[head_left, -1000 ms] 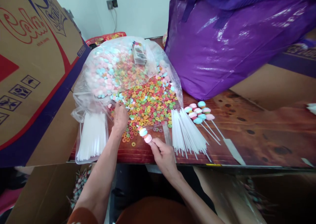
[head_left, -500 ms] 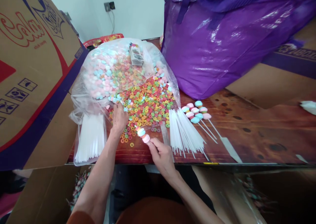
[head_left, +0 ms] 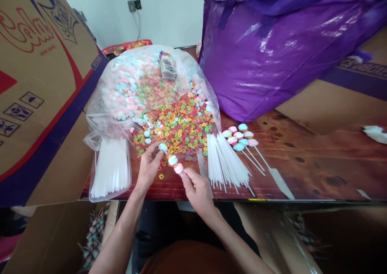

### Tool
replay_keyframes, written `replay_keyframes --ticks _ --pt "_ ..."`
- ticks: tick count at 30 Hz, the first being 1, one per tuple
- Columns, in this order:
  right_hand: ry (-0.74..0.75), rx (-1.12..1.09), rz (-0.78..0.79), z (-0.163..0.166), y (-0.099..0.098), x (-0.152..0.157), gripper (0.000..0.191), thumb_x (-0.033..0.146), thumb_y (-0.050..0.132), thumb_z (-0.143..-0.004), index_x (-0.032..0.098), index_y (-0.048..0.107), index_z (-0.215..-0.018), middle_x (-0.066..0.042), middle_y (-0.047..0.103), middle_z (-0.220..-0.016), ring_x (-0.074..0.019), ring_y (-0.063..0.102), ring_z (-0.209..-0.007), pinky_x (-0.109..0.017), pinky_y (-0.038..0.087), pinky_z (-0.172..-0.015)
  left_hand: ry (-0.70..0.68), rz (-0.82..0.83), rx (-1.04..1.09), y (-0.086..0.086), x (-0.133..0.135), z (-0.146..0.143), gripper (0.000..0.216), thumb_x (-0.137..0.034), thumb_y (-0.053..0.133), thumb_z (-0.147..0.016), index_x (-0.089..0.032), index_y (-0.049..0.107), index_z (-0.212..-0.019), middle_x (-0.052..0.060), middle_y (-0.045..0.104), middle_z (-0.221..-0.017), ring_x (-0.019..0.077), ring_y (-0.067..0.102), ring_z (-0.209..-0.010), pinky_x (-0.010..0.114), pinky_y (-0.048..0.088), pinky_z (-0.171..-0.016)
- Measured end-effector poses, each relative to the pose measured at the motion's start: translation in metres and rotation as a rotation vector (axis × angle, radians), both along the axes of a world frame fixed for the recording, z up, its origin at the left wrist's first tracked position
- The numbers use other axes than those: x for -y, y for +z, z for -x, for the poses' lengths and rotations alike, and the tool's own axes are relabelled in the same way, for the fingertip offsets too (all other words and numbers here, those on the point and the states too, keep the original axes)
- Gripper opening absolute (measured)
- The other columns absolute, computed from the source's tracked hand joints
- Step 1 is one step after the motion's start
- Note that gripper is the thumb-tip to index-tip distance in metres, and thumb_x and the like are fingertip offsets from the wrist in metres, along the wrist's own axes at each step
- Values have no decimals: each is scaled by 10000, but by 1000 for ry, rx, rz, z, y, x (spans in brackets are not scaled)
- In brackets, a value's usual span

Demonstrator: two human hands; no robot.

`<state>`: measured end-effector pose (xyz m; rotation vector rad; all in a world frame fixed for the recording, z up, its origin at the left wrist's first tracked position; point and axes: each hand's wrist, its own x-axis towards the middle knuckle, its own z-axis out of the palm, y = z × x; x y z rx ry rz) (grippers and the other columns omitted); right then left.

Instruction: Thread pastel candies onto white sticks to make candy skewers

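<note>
slantwise, the skewer (head_left: 172,160) points forward-left from the right hand (head_left: 196,187) pinching it, the left hand (head_left: 150,161) pinching a blue sweet (head_left: 163,147) near the tip.

pale wall (head_left: 172,20) w/ elec skt (head_left: 134,5), brn tbl (head_left: 314,149)

Two hands (head_left: 198,191), one purple bag (head_left: 256,56)
</note>
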<state>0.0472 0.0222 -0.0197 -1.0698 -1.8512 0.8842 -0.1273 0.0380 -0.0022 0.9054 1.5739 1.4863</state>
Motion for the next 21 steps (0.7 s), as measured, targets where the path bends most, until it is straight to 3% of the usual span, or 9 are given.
replay_keyframes --ticks 7,14,21 --pt "-27 66 -53 3 2 0 276 217 452 -985 185 609 -760 43 466 -561 -104 396 -479 -230 303 -506 31 -23 -8 -6 8 -8 388 -316 682 -807 -188 684 -1173 85 707 -1156 200 671 -1017 337 513 -939" --pt "-40 111 -23 6 4 1 303 243 452 -980 186 619 -734 37 489 -545 -109 418 -474 -237 314 -516 76 -60 -406 -13 17 -9 309 -293 594 -897 -235 695 -1183 92 649 -1220 201 664 -1003 329 524 -907" --pt "-48 92 45 7 5 1 323 261 439 -981 180 605 -716 29 523 -557 -106 450 -489 -222 321 -521 41 -127 -691 -17 20 -14 291 -192 531 -934 -213 698 -1172 84 691 -1113 193 665 -1017 318 529 -912"
